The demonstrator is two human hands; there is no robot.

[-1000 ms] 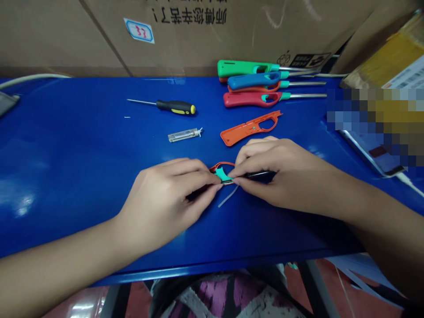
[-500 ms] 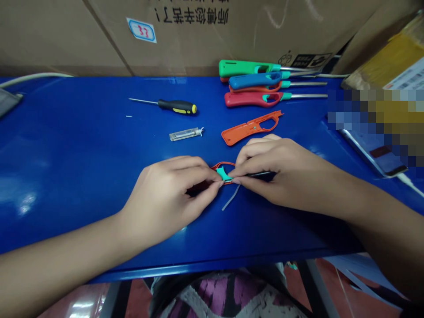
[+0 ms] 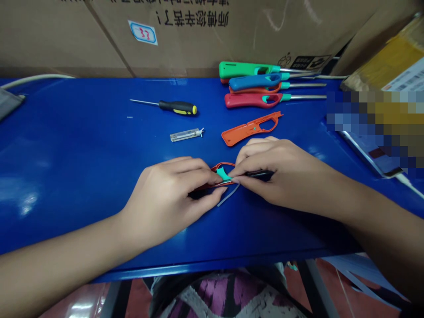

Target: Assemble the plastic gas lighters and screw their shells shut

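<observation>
An orange lighter casing half lies at the table's middle front, with a teal trigger set in it. Over its left part, my left hand is closed, fingertips at the trigger and thumb a little apart below. My right hand pinches the casing's right end, just beside the trigger. A black rod-like part shows beneath the right palm. From under the right fingertips a thin clear tube trails down to the left. Much of the casing is hidden by my fingers.
Beyond my hands lie the other orange casing half, a clear fuel tank, a screwdriver and a small pin or screw. Several assembled lighters are piled before a cardboard box. A phone sits at right.
My left thumb has moved slightly down and right, off the casing's edge. The clear tube's free end has swung a little left. More of the black part shows under the right hand.
</observation>
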